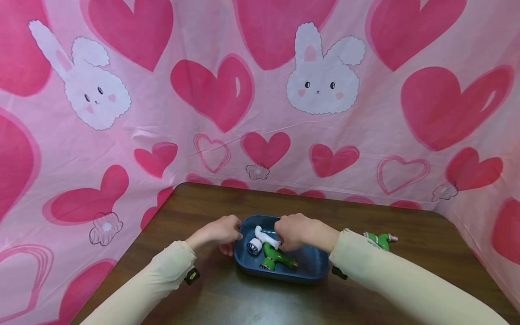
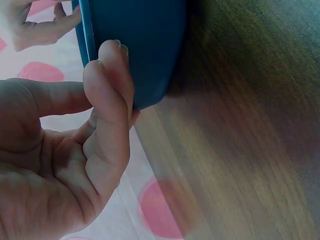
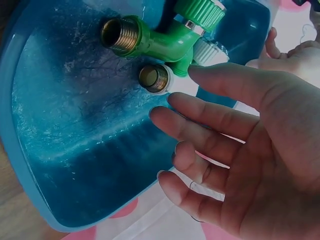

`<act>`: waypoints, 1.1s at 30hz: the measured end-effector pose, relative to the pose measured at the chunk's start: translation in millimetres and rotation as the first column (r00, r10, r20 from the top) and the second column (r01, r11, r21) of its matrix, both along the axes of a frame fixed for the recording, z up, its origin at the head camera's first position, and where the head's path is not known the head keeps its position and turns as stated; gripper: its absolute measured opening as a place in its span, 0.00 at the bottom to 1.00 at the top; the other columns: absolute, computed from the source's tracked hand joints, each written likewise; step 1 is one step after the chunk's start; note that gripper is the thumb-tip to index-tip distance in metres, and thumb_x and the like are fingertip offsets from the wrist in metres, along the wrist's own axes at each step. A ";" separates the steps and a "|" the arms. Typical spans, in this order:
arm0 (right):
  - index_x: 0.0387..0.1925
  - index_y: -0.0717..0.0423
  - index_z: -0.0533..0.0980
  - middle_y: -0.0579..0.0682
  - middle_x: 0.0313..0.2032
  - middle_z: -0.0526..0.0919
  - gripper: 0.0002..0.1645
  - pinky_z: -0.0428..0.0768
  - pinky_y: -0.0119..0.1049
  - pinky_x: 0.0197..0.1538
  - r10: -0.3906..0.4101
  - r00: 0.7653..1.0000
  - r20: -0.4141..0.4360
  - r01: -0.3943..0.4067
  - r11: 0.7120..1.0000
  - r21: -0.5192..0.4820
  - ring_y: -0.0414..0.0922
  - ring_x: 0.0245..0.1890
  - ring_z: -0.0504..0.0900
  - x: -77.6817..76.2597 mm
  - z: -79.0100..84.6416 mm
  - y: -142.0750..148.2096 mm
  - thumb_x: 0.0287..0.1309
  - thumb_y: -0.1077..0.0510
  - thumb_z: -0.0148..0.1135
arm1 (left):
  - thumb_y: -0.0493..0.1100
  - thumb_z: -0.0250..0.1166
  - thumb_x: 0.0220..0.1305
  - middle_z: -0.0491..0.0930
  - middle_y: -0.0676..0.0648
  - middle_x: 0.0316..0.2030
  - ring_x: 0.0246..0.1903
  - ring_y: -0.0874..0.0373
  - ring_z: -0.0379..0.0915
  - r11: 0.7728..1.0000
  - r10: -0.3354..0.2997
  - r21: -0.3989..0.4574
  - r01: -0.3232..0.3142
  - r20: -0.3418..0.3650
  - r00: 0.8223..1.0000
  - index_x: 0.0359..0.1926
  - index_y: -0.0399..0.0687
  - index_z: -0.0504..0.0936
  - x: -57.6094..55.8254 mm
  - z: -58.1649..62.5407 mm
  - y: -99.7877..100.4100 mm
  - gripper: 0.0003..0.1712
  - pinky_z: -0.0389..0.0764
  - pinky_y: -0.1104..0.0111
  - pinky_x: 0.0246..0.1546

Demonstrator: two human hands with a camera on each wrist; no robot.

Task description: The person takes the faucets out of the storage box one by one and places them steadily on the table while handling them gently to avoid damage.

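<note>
A blue plastic tub stands on the table, holding a white plastic tap and a green plastic tap side by side. At the tub's left end, my left hand pinches the rim, its fingers against the outer wall in the left wrist view. Over the tub is my right hand, with nothing in its grasp. In the right wrist view its fingers are loosely bent beside the white tap's threaded end, and the thumb overlaps the green tap.
Another green tap lies on the wooden table to the right of the tub, partly behind the right sleeve. A pink cloth with hearts and rabbits hangs around the table's back and sides.
</note>
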State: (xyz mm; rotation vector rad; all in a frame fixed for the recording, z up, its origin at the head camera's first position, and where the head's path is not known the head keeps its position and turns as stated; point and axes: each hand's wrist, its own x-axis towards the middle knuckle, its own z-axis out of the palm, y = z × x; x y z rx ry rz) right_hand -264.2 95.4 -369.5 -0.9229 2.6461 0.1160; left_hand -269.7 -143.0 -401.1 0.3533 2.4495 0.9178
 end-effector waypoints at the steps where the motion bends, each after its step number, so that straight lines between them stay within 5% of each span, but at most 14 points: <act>1: 0.28 0.46 0.82 0.40 0.24 0.78 0.11 0.83 0.36 0.33 -0.001 1.000 0.004 0.001 1.000 0.002 0.40 0.25 0.76 -0.2 -0.1 -0.7 0.61 0.51 0.77 | 0.33 0.62 0.76 0.83 0.41 0.22 0.16 0.53 0.83 1.000 0.000 0.000 0.000 0.001 1.000 0.57 0.31 0.80 -0.3 -0.1 -0.3 0.13 0.87 0.64 0.21; 21: 0.35 0.48 0.85 0.41 0.29 0.82 0.09 0.85 0.38 0.41 -0.015 0.997 0.077 0.011 0.999 0.048 0.40 0.30 0.78 1.2 -7.8 -9.2 0.59 0.52 0.80 | 0.34 0.62 0.76 0.83 0.41 0.21 0.16 0.52 0.82 1.000 -0.001 -0.002 0.001 0.000 1.000 0.54 0.31 0.80 0.1 -0.7 -0.7 0.11 0.87 0.63 0.20; 33: 0.33 0.50 0.81 0.43 0.25 0.79 0.11 0.80 0.34 0.31 -0.053 0.990 0.134 0.045 0.997 0.063 0.41 0.24 0.75 5.9 -13.7 -12.2 0.59 0.55 0.80 | 0.33 0.62 0.76 0.83 0.41 0.21 0.16 0.53 0.82 1.000 -0.002 -0.005 0.002 -0.006 1.000 0.54 0.30 0.80 -0.3 0.0 1.1 0.11 0.86 0.64 0.20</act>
